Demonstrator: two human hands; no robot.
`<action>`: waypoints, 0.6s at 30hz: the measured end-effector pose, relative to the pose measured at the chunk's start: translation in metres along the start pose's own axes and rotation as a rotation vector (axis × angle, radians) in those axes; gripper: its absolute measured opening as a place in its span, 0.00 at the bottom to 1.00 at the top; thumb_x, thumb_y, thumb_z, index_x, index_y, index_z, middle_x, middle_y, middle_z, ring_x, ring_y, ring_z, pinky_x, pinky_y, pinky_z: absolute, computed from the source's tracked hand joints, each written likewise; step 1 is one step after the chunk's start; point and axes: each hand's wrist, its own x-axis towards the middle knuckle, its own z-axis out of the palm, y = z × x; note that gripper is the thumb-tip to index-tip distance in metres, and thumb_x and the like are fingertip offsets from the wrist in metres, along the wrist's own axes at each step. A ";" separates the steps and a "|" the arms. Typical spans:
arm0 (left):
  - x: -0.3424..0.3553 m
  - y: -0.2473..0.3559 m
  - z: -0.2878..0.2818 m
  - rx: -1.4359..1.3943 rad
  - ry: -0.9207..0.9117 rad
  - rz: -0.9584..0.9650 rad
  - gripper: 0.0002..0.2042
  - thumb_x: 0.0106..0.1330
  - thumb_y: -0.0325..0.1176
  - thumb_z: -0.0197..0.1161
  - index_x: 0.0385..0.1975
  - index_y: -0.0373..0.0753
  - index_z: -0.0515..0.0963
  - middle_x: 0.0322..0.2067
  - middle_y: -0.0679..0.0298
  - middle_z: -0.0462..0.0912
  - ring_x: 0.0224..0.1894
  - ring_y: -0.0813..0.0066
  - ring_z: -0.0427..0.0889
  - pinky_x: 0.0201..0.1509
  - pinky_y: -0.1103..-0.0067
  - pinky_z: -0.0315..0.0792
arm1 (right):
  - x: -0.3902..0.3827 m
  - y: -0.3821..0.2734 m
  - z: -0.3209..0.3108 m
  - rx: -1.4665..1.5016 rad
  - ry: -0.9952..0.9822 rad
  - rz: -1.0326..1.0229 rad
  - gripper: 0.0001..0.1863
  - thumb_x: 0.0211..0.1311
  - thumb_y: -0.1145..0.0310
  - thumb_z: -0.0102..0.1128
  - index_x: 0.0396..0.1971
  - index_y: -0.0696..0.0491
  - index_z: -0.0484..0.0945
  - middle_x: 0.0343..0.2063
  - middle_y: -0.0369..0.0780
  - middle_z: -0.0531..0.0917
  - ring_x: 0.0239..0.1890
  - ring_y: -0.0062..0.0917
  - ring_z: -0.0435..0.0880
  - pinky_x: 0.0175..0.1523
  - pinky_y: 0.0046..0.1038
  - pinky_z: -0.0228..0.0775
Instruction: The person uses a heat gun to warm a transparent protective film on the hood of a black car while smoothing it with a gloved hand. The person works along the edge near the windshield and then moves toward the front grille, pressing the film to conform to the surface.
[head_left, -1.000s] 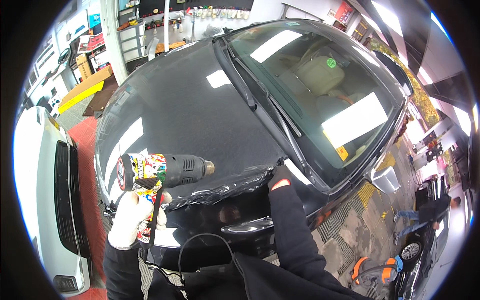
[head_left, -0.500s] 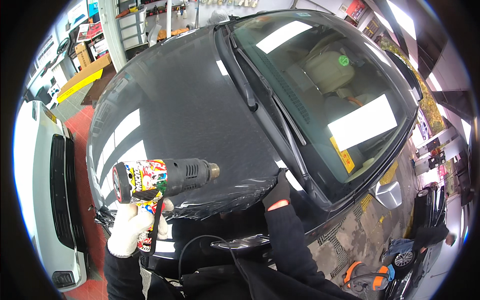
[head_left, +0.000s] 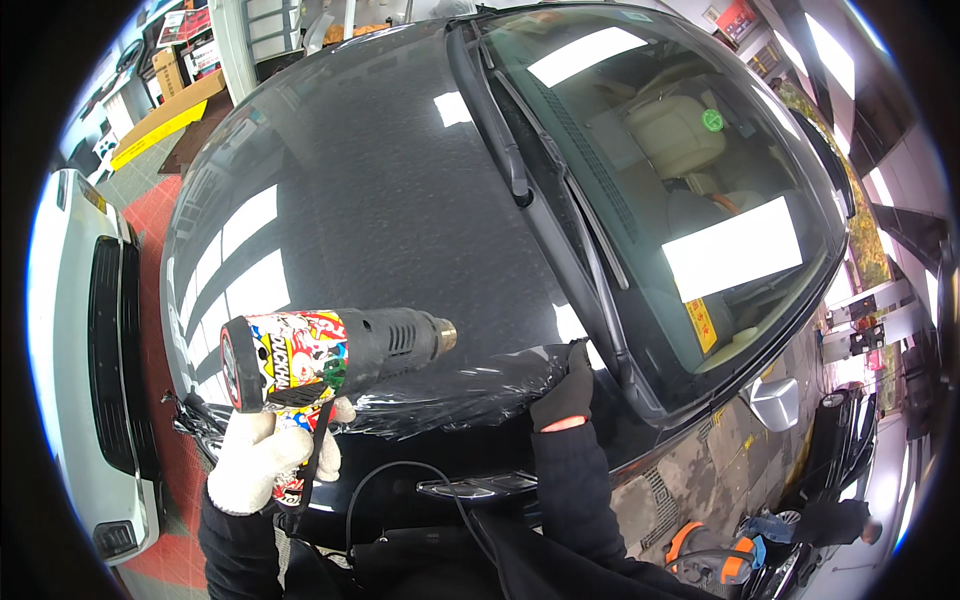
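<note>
My left hand [head_left: 262,455], in a white glove, is wrapped round the grip of a heat gun [head_left: 300,362] covered with colourful stickers. Its metal nozzle [head_left: 446,335] points right, above the car bonnet [head_left: 400,200]. Dark glossy film [head_left: 450,392] lies wrinkled and gathered along the bonnet's near edge. My right hand [head_left: 565,393], in a dark glove, pinches the film at the corner beside the windscreen base; the fingertips are partly hidden. A black cord [head_left: 400,467] curves below the heat gun, over the car's dark side.
The windscreen [head_left: 640,150] and wiper [head_left: 595,260] lie to the right, with a silver side mirror [head_left: 775,405] beyond. A white car [head_left: 75,350] stands close on the left. An orange vacuum cleaner [head_left: 710,553] sits on the paved floor, near a bent-over person [head_left: 830,520] at lower right.
The whole view has shifted slightly. The heat gun's nozzle has moved a little to the right, and my right hand keeps its pinch at the film's corner.
</note>
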 end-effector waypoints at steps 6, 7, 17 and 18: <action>0.000 0.000 -0.002 -0.003 0.004 -0.001 0.23 0.72 0.31 0.63 0.63 0.24 0.73 0.53 0.47 0.85 0.33 0.66 0.88 0.38 0.72 0.84 | -0.001 0.004 -0.004 -0.007 0.011 -0.018 0.24 0.84 0.46 0.49 0.42 0.52 0.81 0.41 0.40 0.85 0.47 0.33 0.85 0.55 0.40 0.80; 0.001 0.000 -0.003 0.000 0.000 -0.008 0.23 0.71 0.31 0.62 0.63 0.24 0.73 0.53 0.47 0.85 0.33 0.66 0.88 0.38 0.72 0.84 | -0.003 0.002 -0.003 -0.006 0.002 -0.030 0.23 0.84 0.45 0.50 0.40 0.51 0.80 0.40 0.39 0.83 0.47 0.31 0.83 0.55 0.38 0.79; -0.001 -0.003 -0.004 -0.012 0.006 -0.011 0.24 0.70 0.31 0.64 0.62 0.24 0.74 0.52 0.46 0.85 0.33 0.65 0.88 0.38 0.72 0.84 | -0.019 -0.007 0.005 -0.001 -0.034 -0.019 0.23 0.83 0.44 0.52 0.43 0.50 0.82 0.41 0.37 0.84 0.46 0.28 0.84 0.53 0.34 0.79; 0.000 -0.004 -0.004 -0.008 0.004 -0.019 0.24 0.70 0.32 0.65 0.62 0.24 0.74 0.52 0.46 0.85 0.33 0.66 0.88 0.38 0.72 0.84 | -0.019 -0.007 0.005 0.013 -0.040 -0.009 0.22 0.83 0.45 0.52 0.43 0.50 0.82 0.41 0.37 0.84 0.46 0.27 0.84 0.53 0.33 0.78</action>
